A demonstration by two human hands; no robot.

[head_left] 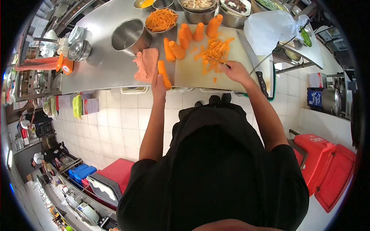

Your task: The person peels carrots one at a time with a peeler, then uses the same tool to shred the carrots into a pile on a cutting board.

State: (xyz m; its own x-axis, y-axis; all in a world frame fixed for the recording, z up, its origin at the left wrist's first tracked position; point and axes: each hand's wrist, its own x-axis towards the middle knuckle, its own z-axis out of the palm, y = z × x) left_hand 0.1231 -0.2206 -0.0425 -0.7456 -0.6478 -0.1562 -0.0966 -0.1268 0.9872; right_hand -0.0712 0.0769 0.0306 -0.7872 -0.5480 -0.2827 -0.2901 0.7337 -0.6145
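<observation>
My left hand (158, 89) is closed round a peeled carrot (163, 73) at the front edge of the steel table, beside a pink cloth (147, 64). In my right hand (236, 72) is a small knife (218, 61), its blade over a pile of orange carrot pieces (216, 49) on the pale cutting board (192, 74). Several peeled carrots (182, 38) lie or stand along the board's left and back sides. A large knife with a black handle (262, 84) rests at the board's right edge.
An empty steel pot (131, 36) stands left of the carrots, near a bowl of shredded carrot (161, 20). More filled bowls (198, 11) line the back. A white plastic bag (267, 31) sits at the right. Small steel bowls (79, 50) and an orange scale (66, 65) are far left.
</observation>
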